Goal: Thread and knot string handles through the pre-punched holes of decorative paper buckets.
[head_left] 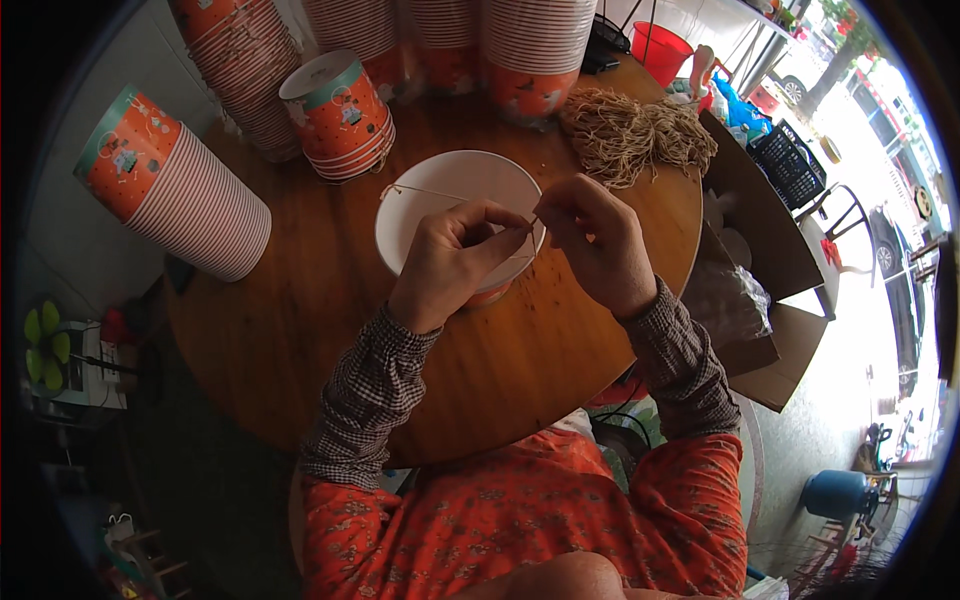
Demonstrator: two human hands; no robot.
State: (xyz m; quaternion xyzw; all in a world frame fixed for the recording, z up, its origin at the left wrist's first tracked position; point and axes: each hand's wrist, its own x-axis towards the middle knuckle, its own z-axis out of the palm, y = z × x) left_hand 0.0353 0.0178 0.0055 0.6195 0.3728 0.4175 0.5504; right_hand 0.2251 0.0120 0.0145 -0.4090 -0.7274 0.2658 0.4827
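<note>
A paper bucket (490, 170), white inside with orange on its outer wall, stands on the round wooden table just beyond my hands. A thin tan cord (428, 191) crosses its mouth from a knot at the left rim. My left hand (450, 258) is over the near side of the bucket, thumb and forefinger pinched on the cord. Over the right rim, my right hand (598, 238) pinches the cord close to the left fingertips. The fingers hide the exact spot where they hold it.
Nested bucket stacks (205, 200) stand at the left; a shorter stack (338, 115) and plastic-wrapped ones (540, 50) are at the back. Tan cords (635, 135) lie heaped at the far right of the table (470, 385). Beside it is an open cardboard box (765, 245).
</note>
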